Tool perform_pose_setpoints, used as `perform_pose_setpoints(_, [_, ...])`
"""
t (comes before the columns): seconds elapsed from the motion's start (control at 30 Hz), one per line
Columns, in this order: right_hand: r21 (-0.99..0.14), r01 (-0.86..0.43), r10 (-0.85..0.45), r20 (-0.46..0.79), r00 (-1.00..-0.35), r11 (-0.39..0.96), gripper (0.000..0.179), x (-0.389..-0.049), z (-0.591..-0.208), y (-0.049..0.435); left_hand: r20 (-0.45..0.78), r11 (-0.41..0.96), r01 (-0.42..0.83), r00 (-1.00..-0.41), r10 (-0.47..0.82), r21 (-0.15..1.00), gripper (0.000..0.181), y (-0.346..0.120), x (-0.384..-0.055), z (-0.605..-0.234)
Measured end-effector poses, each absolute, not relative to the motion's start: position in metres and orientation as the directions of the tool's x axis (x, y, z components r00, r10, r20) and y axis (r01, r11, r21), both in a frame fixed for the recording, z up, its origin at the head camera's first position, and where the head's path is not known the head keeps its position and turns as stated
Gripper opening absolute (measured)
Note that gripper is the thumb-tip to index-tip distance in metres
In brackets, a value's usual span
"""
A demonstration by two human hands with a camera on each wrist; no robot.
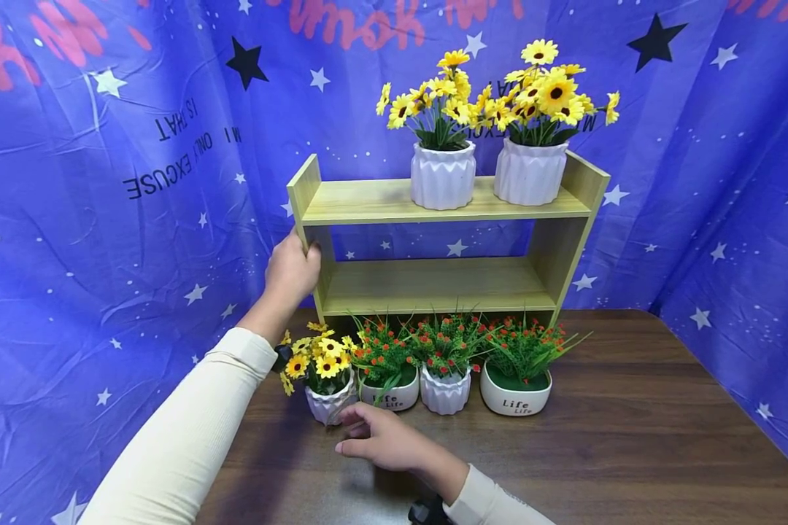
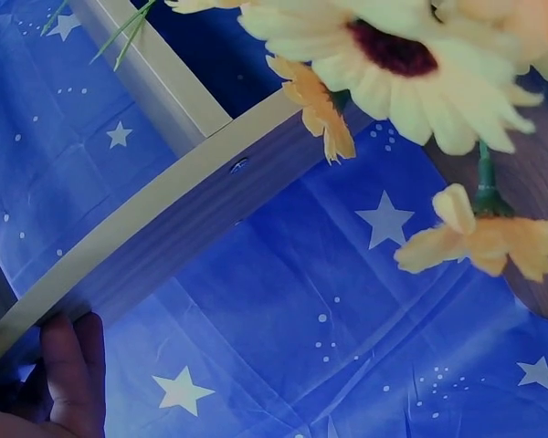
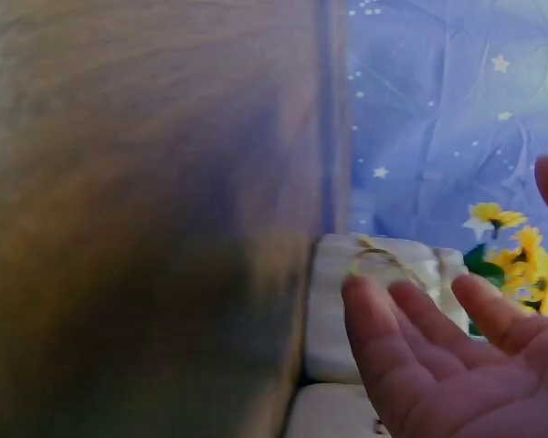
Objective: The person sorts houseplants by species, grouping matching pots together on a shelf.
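Observation:
My left hand [image 1: 292, 266] grips the left side panel of a two-tier light wooden shelf [image 1: 443, 284] partway down. In the left wrist view, that hand's fingers [image 2: 68, 370] bend around the panel edge, and part of the hand is cut off. My right hand [image 1: 387, 437] is at the front of a white ribbed pot of yellow daisies [image 1: 330, 405], its fingers loosely extended. In the right wrist view a thin tan loop [image 3: 384, 258] shows on the pot just beyond the fingertips; whether they touch it I cannot tell.
Two more yellow-flowered pots [image 1: 443, 175] [image 1: 530, 171] stand on the shelf's top board. Along its front are an oval "Life" planter [image 1: 389, 394], a ribbed pot [image 1: 445, 392] and another oval planter [image 1: 515, 397], all red-flowered. Blue starry cloth [image 1: 171, 277] surrounds the brown table [image 1: 630, 437].

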State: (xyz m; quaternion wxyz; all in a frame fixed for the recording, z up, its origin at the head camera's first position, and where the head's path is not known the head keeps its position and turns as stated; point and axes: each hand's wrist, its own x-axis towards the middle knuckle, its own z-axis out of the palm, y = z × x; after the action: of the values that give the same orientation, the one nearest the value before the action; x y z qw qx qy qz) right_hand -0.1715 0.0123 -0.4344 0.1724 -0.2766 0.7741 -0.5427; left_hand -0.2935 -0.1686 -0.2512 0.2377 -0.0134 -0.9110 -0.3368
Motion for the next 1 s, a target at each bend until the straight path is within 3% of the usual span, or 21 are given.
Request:
perform_pose_setpoints(0.3, [-0.927, -0.213, -0.447, 0.055, -0.893, 0.31, 0.054, -0.181, -0.451, 0.007, 0.429, 0.769, 0.172, -0.891, -0.145, 0.616, 0.034, -0.169, -0.294, -0.251])
perform_pose_setpoints(1.0, [-0.946, -0.167, -0.316, 0.074, -0.946, 0.277, 0.066, -0.198, -0.463, -0.004, 0.425, 0.769, 0.164, -0.893, -0.15, 0.617, 0.033, -0.169, -0.295, -0.251])
